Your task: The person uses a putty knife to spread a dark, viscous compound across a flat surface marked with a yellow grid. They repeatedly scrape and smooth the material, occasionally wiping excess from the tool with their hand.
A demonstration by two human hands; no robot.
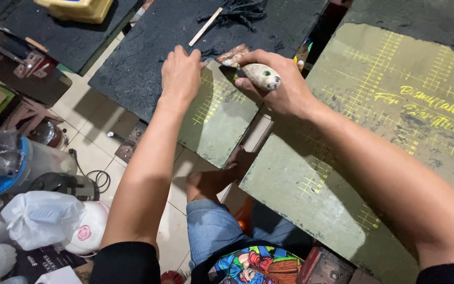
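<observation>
A small scraper point(253, 73), its pale, paint-caked handle rounded and its dark blade short, is clasped in the right hand point(282, 87); the grip is clenched around the handle, with the blade pointing left towards the edge of a black coated panel point(148, 63). The long axis of the tool is laid roughly across the view, blade end nearer the left hand point(181, 73). That hand is pressed flat, fingers spread and holding nothing, on the boundary where the rough black coating meets an olive-green board point(219, 123) marked with a faded yellow grid. The blade is seen just beside the left fingertips, on the same seam. A larger green board point(374, 131), worn and smudged black, lies to the right under the right forearm. Farther up, a thin wooden stick point(205, 27) rests on the black surface near a tangle of dark fibres point(243, 10). White plastic bags point(40, 218) are crowded on the tiled floor point(93, 152) at lower left
</observation>
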